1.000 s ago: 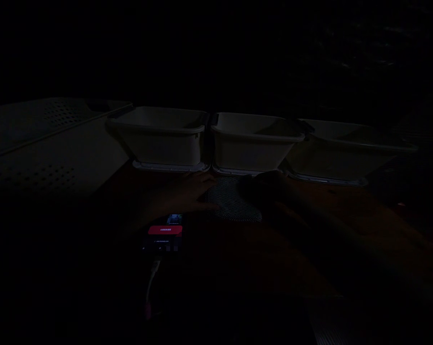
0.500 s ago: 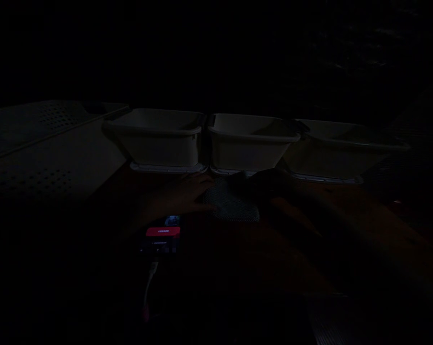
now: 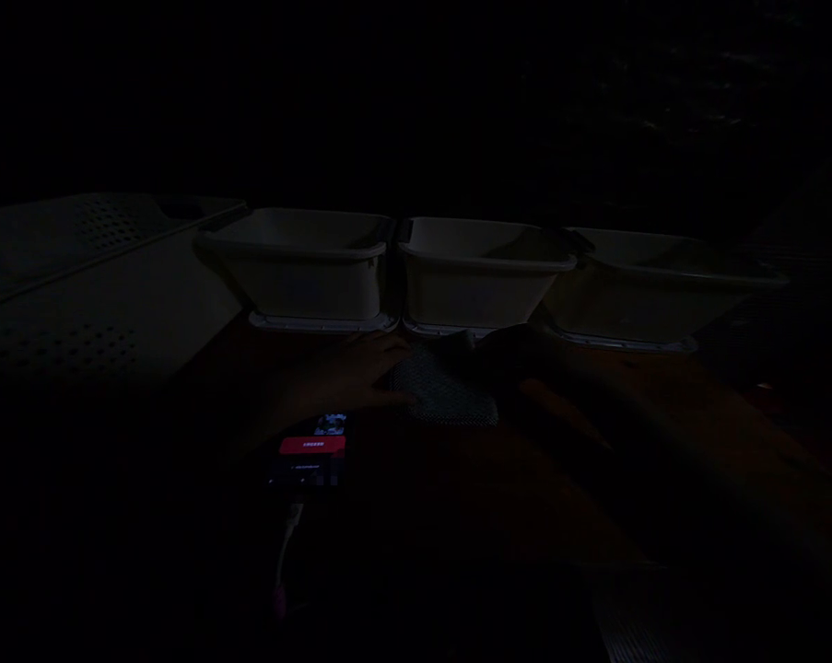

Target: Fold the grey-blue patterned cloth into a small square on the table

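Note:
In very dim light a greyish cloth with a fine woven pattern (image 3: pixel 450 396) lies on a brown wooden table. My left hand (image 3: pixel 364 373) rests at its left edge, fingers and thumb spread apart, with thumb and fingertips touching the cloth. Over the cloth's upper right part is my right hand (image 3: pixel 516 354), almost black in shadow, so its fingers cannot be made out. A small raised or folded bit shows beside it at the cloth's top edge. Just below my left wrist lies a phone (image 3: pixel 311 448) with its screen lit.
Three pale bins stand in a row behind the cloth: a left bin (image 3: pixel 311 285), a middle bin (image 3: pixel 474 295) and a right bin (image 3: pixel 629 304). A large perforated basket (image 3: pixel 173 295) is at the left. A white cable (image 3: pixel 289 534) runs below the phone.
The small picture on the phone's screen differs. Both hands and the cloth stay in almost the same place.

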The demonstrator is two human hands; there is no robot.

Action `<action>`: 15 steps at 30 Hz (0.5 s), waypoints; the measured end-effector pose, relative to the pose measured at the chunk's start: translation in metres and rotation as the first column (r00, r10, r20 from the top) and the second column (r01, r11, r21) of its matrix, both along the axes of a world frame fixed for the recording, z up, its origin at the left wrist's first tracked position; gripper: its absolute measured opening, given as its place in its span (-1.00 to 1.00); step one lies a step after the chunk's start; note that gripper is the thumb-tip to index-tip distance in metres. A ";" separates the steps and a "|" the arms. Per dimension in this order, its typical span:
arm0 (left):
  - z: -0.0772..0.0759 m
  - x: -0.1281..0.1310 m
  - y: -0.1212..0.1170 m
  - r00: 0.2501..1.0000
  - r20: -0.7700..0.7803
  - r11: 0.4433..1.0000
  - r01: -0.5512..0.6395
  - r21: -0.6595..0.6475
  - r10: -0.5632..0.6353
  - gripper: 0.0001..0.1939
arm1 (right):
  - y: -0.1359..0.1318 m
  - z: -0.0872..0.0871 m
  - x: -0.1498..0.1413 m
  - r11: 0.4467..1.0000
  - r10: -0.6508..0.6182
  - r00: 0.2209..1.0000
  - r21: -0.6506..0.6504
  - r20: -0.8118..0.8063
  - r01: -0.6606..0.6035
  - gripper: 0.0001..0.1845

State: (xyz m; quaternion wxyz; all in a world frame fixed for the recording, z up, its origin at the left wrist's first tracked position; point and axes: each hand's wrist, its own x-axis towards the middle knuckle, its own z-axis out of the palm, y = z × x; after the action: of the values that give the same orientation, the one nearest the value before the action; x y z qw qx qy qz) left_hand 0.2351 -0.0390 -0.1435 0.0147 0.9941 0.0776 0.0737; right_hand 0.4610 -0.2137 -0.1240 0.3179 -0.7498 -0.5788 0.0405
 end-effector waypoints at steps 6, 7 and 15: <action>0.000 0.000 -0.001 1.000 0.003 1.000 -0.009 -0.005 0.009 -0.36 | 0.008 0.007 0.009 0.993 0.060 0.982 -0.088 -0.177 -0.076 -0.65; 0.000 0.000 -0.001 1.000 0.002 1.000 -0.008 -0.005 0.008 -0.36 | 0.009 0.007 0.009 0.992 0.067 0.977 -0.089 -0.202 -0.086 -0.66; 0.003 0.000 -0.004 1.000 -0.008 0.999 -0.026 -0.021 0.026 -0.36 | 0.010 0.004 0.012 0.985 0.124 0.922 -0.067 -0.366 -0.159 -0.66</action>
State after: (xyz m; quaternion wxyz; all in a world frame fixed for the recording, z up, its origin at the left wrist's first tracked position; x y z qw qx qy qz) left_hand 0.2350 -0.0427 -0.1404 0.0241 0.9931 0.0913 0.0691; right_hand 0.4732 -0.2033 -0.1203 0.3788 -0.7001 -0.5608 0.2277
